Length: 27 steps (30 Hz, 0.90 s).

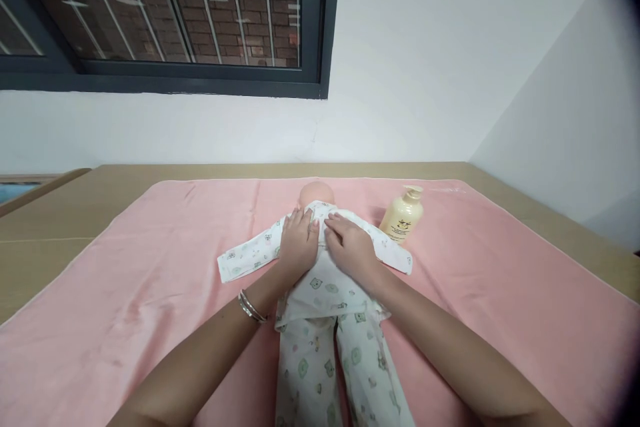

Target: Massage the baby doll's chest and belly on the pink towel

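A baby doll [317, 194] lies stretched out on a pink sheet, its bald head toward the wall. It wears a white patterned top [320, 290] with long sleeves spread to both sides, and matching trousers [307, 367]. My left hand [299, 240] rests flat on the doll's upper body at the left, fingers pointing toward the head. On the right side of the upper body lies my right hand [350, 243], its fingers stretched out over the cloth. Neither hand grips anything. The doll's own hands are hidden within the sleeves.
Beyond the right sleeve a pale yellow pump bottle [403, 213] stands on the pink sheet [475, 320]. A wooden surface [60, 240] shows around the sheet. Behind it rise a white wall [400, 80] and a dark-framed window [315, 20] with metal bars.
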### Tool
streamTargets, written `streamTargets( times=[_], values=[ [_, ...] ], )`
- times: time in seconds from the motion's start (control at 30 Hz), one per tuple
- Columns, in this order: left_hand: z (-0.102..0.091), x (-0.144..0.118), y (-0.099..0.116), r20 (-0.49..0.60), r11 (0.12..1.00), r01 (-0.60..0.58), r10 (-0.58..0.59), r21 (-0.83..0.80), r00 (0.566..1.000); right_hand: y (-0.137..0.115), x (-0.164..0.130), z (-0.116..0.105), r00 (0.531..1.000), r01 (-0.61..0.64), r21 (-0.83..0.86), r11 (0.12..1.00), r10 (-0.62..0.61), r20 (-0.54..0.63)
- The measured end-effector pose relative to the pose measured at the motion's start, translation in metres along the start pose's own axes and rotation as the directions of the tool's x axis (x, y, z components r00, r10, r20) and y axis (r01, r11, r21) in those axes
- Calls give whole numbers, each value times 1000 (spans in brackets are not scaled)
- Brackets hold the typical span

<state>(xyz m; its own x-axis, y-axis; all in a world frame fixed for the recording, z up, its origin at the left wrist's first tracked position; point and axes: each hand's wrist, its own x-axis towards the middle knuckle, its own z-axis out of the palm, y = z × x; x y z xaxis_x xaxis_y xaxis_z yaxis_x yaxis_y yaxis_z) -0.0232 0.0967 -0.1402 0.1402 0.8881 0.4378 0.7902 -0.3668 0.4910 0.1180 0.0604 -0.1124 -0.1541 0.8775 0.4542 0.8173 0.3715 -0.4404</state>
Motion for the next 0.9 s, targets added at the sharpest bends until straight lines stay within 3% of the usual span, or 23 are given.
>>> streamTargets(
  times=[0.23,0.53,0.67,0.77,0.9],
  values=[
    [5,-4,0,-46,998,3,0,70,999,21,7,22,996,-2,-6,1000,2,91],
    [10,-10,-2,-158,992,72,-56,100,986,1,-3,1,993,-25,-276,961,56,106],
    [11,-11,0,-184,997,45,-33,66,982,2,2,-12,984,-89,-298,950,130,119],
    [10,-13,1,-194,999,-15,23,42,981,4,6,-19,992,-105,-232,967,119,43],
    [7,-16,2,-203,996,-88,85,-9,976,3,8,-12,993,46,-62,997,-53,-110]
  ],
)
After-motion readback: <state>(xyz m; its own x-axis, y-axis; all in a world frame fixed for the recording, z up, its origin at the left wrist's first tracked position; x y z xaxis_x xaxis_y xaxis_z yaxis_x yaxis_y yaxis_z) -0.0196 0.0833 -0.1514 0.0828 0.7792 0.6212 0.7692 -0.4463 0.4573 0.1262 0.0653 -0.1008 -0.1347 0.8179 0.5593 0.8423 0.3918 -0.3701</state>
